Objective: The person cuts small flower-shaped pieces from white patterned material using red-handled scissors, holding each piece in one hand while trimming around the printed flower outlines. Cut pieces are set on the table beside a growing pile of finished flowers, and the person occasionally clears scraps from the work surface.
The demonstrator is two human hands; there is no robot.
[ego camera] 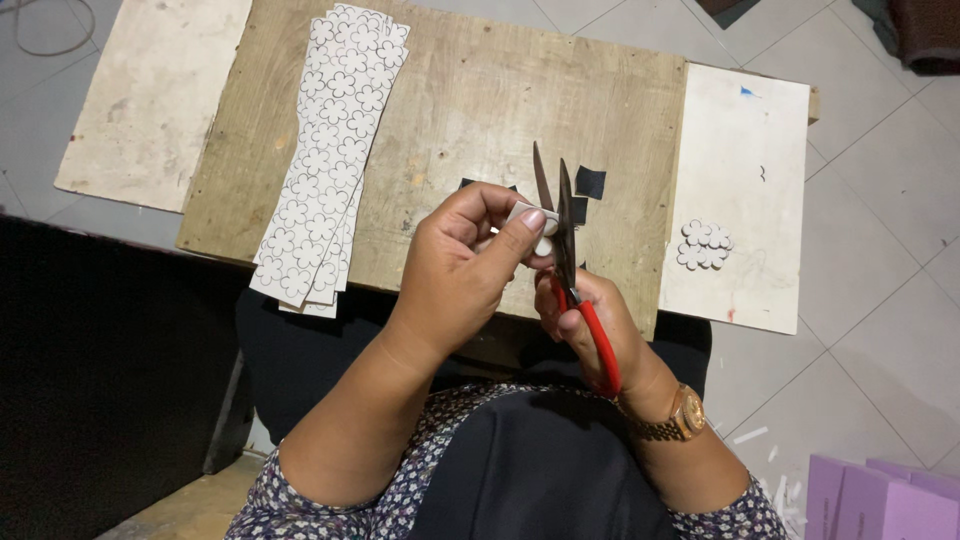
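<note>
over the near edge of a bare wooden board (470, 90), both hands meet just above the person's lap. left hand (460, 270) is closed, thumb and fingertips pinched on a small white paper piece (528, 215) with a rounded lobe showing under the thumb; it looks like a partly cut flower shape, though most of it is hidden by the fingers. right hand (590, 320) is wrapped around the red handles of a pair of scissors (562, 225), fingers closed through the loops, and the two dark blades point up and away, parted in a narrow v right beside the paper piece, one blade touching or almost touching its edge. a gold wristwatch (687, 413) sits on the right wrist.

on the board's left part lies a stack of long white strips (330, 160) printed with outlined four-petal flowers, fanned slightly and overhanging the near edge. small black scraps (590, 182) lie on the wood just beyond the scissor tips. to the right, a white panel (745, 130) carries a little heap of cut-out white flowers (704, 245). another pale panel (150, 90) lies at far left on the grey tiled floor (880, 250), and purple foam blocks (880, 495) show at the lower right corner.
</note>
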